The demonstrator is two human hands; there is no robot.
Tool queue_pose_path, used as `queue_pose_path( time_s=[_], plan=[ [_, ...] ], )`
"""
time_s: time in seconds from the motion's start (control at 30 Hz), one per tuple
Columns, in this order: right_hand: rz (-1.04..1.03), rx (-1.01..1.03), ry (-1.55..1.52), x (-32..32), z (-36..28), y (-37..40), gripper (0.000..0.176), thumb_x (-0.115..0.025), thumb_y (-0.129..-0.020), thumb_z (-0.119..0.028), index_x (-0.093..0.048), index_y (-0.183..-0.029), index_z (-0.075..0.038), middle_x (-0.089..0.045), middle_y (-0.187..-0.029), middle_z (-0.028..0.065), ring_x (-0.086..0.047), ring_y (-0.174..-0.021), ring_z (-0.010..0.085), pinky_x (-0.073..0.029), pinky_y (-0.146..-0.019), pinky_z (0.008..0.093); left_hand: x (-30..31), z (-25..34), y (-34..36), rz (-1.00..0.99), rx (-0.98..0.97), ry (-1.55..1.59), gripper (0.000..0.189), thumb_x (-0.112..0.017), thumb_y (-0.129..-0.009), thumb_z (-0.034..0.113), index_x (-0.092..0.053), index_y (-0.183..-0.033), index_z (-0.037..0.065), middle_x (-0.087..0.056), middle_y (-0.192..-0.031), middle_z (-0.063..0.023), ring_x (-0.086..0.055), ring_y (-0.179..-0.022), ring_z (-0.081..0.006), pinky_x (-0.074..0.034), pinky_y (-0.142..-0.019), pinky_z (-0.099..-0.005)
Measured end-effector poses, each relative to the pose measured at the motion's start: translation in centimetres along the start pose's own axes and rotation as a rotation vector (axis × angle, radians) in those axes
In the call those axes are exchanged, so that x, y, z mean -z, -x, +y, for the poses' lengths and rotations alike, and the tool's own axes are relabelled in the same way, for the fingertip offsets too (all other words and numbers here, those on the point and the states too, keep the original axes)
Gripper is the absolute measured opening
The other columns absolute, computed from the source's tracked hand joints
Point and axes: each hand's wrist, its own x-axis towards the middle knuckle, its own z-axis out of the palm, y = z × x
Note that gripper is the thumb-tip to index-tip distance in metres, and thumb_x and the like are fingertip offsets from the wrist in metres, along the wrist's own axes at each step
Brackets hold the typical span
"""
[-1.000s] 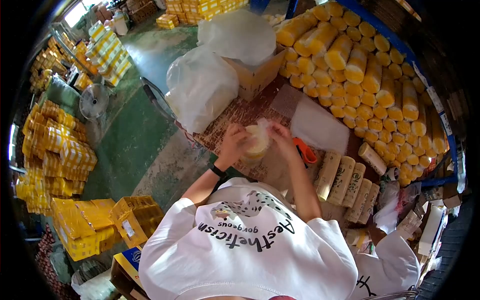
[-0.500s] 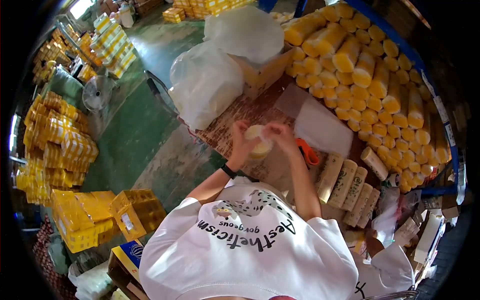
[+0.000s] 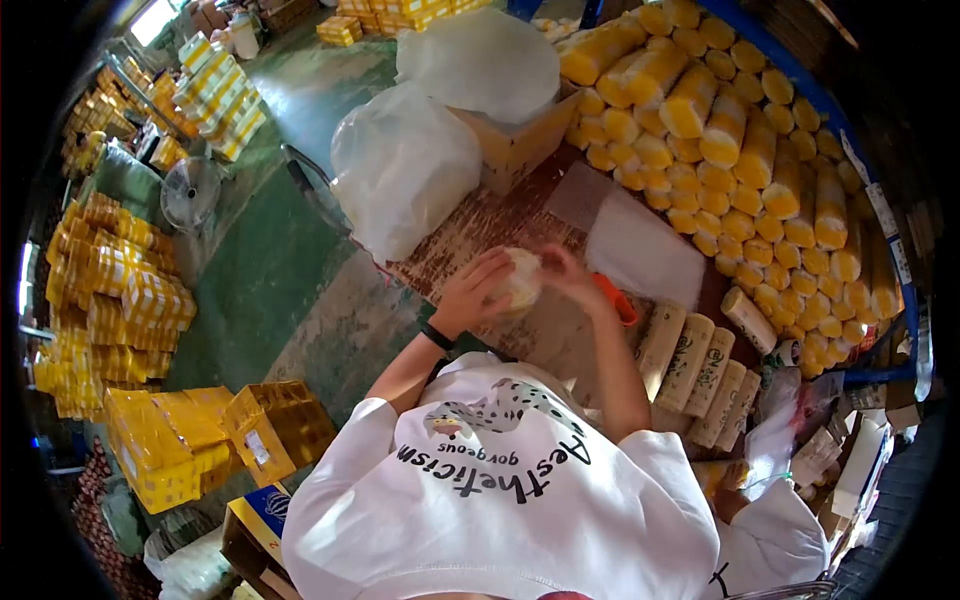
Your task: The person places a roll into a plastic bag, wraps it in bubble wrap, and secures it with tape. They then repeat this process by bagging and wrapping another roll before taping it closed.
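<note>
A pale-yellow roll (image 3: 524, 282), its round end facing up and whitish film over it, is held above the near part of the worn wooden table. My left hand (image 3: 478, 288), with a black band at the wrist, curls its fingers round the roll's left side. At the upper right edge my right hand (image 3: 568, 274) has its fingers closed against the wrapping; the exact grip is partly hidden. An orange object (image 3: 614, 300) lies just right of my right hand. Beyond it is a stack of translucent white sheets (image 3: 646, 250).
Several cream rolls with green print (image 3: 688, 365) lie to the right. Behind them rises a big pile of yellow-ended packs (image 3: 740, 150). Bulging white plastic bags (image 3: 405, 170) and a cardboard box (image 3: 520, 145) stand at the table's far side. A co-worker's sleeve (image 3: 775, 530) shows at lower right.
My left hand has moved over the roll's left side, covering more of it. My right hand has shifted slightly at the edge. The co-worker's hand has come into clearer view.
</note>
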Motion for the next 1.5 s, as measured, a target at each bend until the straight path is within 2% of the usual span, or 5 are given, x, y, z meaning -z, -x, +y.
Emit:
queue_pose_path(
  time_s=[0.17, 0.43, 0.8, 1.0, 1.5],
  plan=[
    [0.513, -0.214, 0.560, 8.5, 7.7, 3.6, 0.059, -0.074, -0.072, -0.042, -0.054, -0.114, -0.006, -0.054, -0.119, 0.0102, -0.053, -0.106, 0.0252, -0.043, -0.088, 0.0381, 0.7, -1.3, 0.2, 0.054, 0.009, -0.033, 0.027, -0.064, -0.083, 0.018, -0.064, -0.106, 0.004, -0.060, -0.112, -0.0099, -0.057, -0.105, -0.0296, -0.048, -0.088, -0.0394],
    [0.564, -0.543, 1.211, 7.3, 14.5, 5.1, 0.067, -0.070, -0.075, -0.038, -0.047, -0.129, -0.005, -0.048, -0.133, 0.0127, -0.039, -0.126, 0.0281, -0.029, -0.099, 0.0506, 0.3, 0.5, -2.5, 0.035, 0.320, 0.136, 0.013, -0.065, -0.084, 0.015, -0.067, -0.084, 0.002, -0.063, -0.095, -0.0082, -0.059, -0.082, -0.0246, -0.050, -0.072, -0.0363],
    [0.716, 0.721, 0.954, 4.9, 4.7, 10.2, 0.023, -0.065, -0.075, -0.009, -0.057, -0.097, -0.004, -0.058, -0.110, 0.0142, -0.052, -0.109, 0.0323, -0.026, -0.100, 0.0523, 3.9, 2.7, -5.0, 0.204, 0.259, 0.145, 0.025, -0.065, -0.076, 0.006, -0.063, -0.100, 0.006, -0.058, -0.107, -0.0113, -0.056, -0.102, -0.0297, -0.047, -0.082, -0.0377],
    [0.484, 1.079, 1.001, 2.8, -3.1, 13.1, 0.016, -0.060, -0.068, -0.007, -0.061, -0.084, -0.005, -0.064, -0.087, 0.0120, -0.060, -0.090, 0.0306, -0.033, -0.096, 0.0548, 9.1, 9.6, -9.1, -0.175, -0.191, 0.426, 0.038, -0.062, -0.074, 0.006, -0.061, -0.112, 0.003, -0.058, -0.114, -0.0117, -0.054, -0.108, -0.0303, -0.047, -0.090, -0.0392],
    [0.114, 1.020, 0.959, -2.6, -9.2, 19.2, 0.016, -0.068, -0.064, -0.011, -0.057, -0.070, -0.001, -0.058, -0.060, 0.0079, -0.062, -0.059, 0.0236, -0.044, -0.093, 0.0554, 11.4, 11.8, -3.5, -0.172, 0.291, 0.654, 0.006, -0.069, -0.077, 0.002, -0.067, -0.083, 0.001, -0.067, -0.082, -0.0110, -0.065, -0.085, -0.0263, -0.052, -0.072, -0.0336]
  ],
)
